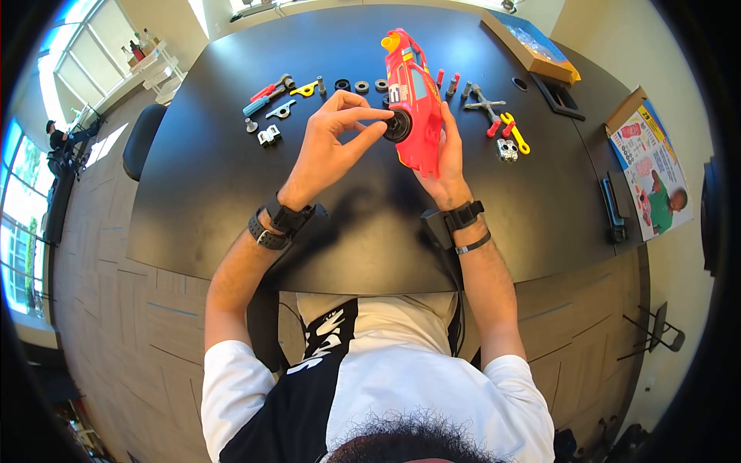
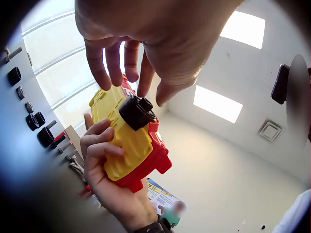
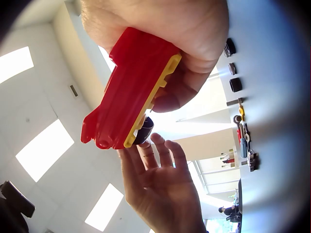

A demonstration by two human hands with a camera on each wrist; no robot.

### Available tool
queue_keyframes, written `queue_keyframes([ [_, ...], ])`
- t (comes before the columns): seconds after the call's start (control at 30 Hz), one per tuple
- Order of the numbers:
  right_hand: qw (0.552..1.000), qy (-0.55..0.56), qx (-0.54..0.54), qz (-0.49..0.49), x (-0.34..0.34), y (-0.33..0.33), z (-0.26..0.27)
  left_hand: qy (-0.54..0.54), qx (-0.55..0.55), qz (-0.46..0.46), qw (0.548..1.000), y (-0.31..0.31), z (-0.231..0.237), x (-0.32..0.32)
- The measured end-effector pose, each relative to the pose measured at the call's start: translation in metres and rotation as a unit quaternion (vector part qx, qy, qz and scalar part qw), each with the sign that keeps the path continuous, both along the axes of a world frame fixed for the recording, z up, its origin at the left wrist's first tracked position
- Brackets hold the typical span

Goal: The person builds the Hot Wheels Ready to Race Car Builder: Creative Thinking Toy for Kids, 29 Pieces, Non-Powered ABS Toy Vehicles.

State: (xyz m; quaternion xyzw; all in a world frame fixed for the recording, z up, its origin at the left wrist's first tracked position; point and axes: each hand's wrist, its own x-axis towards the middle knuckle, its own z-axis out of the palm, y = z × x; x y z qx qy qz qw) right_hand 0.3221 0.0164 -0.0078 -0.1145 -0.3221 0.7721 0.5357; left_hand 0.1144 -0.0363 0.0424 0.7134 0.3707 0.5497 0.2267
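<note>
A red and yellow toy car (image 1: 413, 96) is held up on end above the table. My right hand (image 1: 451, 154) grips it from the right side, its fingers (image 2: 97, 141) wrapped over the yellow underside. A black toy wheel (image 1: 398, 126) sits at the lower left side of the car; its hub (image 2: 145, 104) sticks out in the left wrist view. At this hub my left hand (image 1: 332, 143) pinches with thumb and index fingertip, the other fingers loosely bent. From the right wrist view, the car's red body (image 3: 136, 87) hides part of the wheel.
Loose wheels (image 1: 361, 86) lie behind the hands. Toy tools, including a blue-handled screwdriver (image 1: 255, 106) and a yellow wrench (image 1: 525, 143), lie to either side with silver engine-like blocks (image 1: 269, 136). An open box (image 1: 532, 46) and printed packaging (image 1: 648, 166) stand at the right.
</note>
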Motion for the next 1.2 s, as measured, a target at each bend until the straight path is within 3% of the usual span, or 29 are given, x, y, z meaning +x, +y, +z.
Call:
queue_keyframes([
  [0.13,1.0,-0.007,-0.013,-0.005,-0.003,-0.002,0.002,0.042,0.022,0.063,0.997,-0.001,-0.002,-0.001],
  [0.37,1.0,-0.01,-0.007,-0.011,-0.003,-0.002,0.001,0.063,0.059,0.037,0.996,-0.003,0.002,0.0],
  [0.53,1.0,0.001,-0.017,-0.021,-0.006,-0.003,0.007,0.038,0.085,0.078,0.993,-0.013,0.005,0.016],
  [0.67,0.999,-0.01,0.001,-0.048,0.002,0.001,0.004,0.149,0.128,0.079,0.977,-0.018,-0.004,-0.003],
  [0.7,0.999,-0.011,0.007,-0.051,0.006,-0.001,0.006,0.163,0.053,0.044,0.984,-0.022,-0.004,-0.014],
  [0.83,0.997,0.018,-0.011,-0.074,0.012,0.012,-0.001,0.154,0.05,0.024,0.987,-0.024,-0.005,-0.025],
  [0.9,0.997,0.008,-0.005,-0.071,0.012,0.011,-0.001,0.141,-0.037,0.048,0.988,-0.024,0.0,-0.026],
  [1.0,0.999,-0.004,0.0,-0.054,0.009,0.005,0.002,0.08,-0.077,0.056,0.992,-0.015,0.006,-0.024],
  [1.2,0.999,-0.013,0.005,-0.03,0.006,0.001,0.005,0.061,-0.095,0.094,0.989,0.011,0.01,-0.036],
])
